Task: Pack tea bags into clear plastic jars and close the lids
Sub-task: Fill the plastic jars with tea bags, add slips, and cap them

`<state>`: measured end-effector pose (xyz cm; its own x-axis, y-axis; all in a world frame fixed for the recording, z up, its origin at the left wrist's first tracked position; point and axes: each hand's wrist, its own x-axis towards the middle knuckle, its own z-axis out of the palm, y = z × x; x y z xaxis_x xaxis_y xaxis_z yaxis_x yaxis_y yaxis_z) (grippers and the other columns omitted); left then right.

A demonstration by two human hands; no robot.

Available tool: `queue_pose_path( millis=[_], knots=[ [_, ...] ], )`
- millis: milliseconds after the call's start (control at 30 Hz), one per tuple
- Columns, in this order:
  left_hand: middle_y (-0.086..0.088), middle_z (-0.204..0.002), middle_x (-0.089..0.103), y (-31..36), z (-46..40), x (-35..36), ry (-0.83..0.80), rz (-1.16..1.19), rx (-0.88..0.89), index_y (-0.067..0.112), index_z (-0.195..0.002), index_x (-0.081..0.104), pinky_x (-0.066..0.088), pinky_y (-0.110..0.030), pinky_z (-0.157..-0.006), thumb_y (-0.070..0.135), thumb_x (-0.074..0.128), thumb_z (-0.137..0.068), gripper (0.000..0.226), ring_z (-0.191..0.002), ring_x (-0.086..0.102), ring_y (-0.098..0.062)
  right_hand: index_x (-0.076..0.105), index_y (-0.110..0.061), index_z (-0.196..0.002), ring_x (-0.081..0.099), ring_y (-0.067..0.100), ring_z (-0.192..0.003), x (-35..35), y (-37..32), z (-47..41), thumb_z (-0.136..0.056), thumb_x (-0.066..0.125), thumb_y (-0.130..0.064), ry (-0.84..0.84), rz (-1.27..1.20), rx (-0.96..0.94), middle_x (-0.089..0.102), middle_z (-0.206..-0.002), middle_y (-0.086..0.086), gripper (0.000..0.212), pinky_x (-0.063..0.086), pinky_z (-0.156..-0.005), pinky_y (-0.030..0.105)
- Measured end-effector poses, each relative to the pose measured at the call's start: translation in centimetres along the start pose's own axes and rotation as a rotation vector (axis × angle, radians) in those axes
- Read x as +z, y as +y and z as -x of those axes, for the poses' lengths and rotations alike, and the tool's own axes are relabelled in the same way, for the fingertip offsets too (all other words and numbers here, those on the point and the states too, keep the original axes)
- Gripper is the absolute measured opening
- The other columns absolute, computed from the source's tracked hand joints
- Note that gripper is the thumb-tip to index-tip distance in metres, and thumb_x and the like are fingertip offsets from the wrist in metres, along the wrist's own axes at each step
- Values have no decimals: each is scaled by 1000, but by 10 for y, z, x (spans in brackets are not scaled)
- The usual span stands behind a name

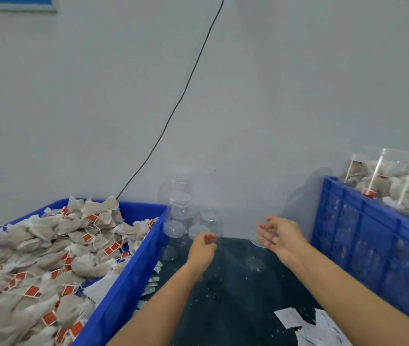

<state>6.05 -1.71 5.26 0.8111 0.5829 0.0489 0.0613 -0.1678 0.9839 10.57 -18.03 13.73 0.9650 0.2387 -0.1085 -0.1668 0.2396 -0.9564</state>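
Tea bags [49, 250] with red tags fill a blue crate [133, 278] on the left. Several empty clear jars [181, 213] with lids stand against the wall between the crates. One clear open jar [257, 260] stands on the dark table just left of my right hand [282, 237]. That hand hovers by the jar's rim with its fingers spread and relaxed, holding nothing. My left hand [202, 248] is in front of the lidded jars with its fingers curled inward; nothing shows in it.
A second blue crate [363, 236] on the right holds filled jars [398, 186]. Small white packets [295, 320] lie on the dark table [228, 300] at the lower right, and more by the left crate. A black cable [186, 91] runs down the wall.
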Motion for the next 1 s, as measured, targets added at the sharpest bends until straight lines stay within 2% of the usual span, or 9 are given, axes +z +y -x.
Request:
queue_pose_path(
  millis=[167,333,433,500,567,633,733,867,1000],
  knots=[
    [-12,-135,51,16,-45,-4,75,64,0,6,-130,48,45,-31,-96,-3,45,-94,37,-115,52,-21,52,6,-120,58,23,-70,36,30,-48,-95,43,4,-32,3,58,56,-85,15,27,50,-87,40],
    [-11,-143,42,27,-84,6,113,-1,14,11,-145,31,35,-20,-79,1,43,-96,51,-98,44,-13,40,19,-130,58,56,-97,66,45,-88,-91,37,10,-15,84,36,54,-94,42,40,50,-95,48],
    [-16,-146,36,29,-102,9,139,17,-20,9,-147,24,36,-20,-75,-3,40,-96,55,-102,49,-19,45,16,-127,56,39,-81,77,52,-111,-91,39,5,-37,144,55,43,-76,14,39,48,-70,36],
    [-18,-148,33,28,-112,10,161,21,-48,8,-147,22,32,-23,-84,-5,37,-96,55,-123,44,-28,53,6,-122,54,34,-108,83,57,-124,-92,42,1,-68,200,64,54,-103,20,32,47,-83,37],
    [-19,-147,33,27,-119,13,151,6,-76,9,-147,20,31,-25,-85,-6,33,-96,55,-122,43,-29,50,-8,-125,41,32,-129,88,64,-135,-93,44,0,-113,239,69,49,-126,14,34,39,-96,39],
    [-20,-144,37,27,-124,15,123,0,-85,8,-147,19,32,-27,-83,-5,31,-96,54,-107,44,-25,42,-5,-135,36,30,-132,91,73,-143,-92,45,1,-142,273,57,43,-130,12,43,34,-102,40],
    [-25,-140,42,26,-129,17,105,32,-84,0,-143,25,37,-31,-83,-3,35,-96,48,-97,40,-21,48,-7,-118,44,29,-120,94,86,-146,-90,44,1,-176,308,71,47,-117,12,29,38,-107,46],
    [-24,-141,40,30,-133,14,89,43,-117,0,-145,20,40,-39,-91,-1,35,-98,50,-99,38,-22,47,-3,-112,52,28,-109,95,93,-146,-86,43,3,-183,270,61,55,-119,18,28,46,-93,44],
    [-19,-145,36,42,-125,15,51,79,-76,13,-150,13,36,-31,-86,-3,34,-97,59,-104,40,-22,41,-10,-125,55,11,-87,90,90,-140,-84,49,9,-129,242,-58,58,-109,4,46,45,-61,17]
  ],
)
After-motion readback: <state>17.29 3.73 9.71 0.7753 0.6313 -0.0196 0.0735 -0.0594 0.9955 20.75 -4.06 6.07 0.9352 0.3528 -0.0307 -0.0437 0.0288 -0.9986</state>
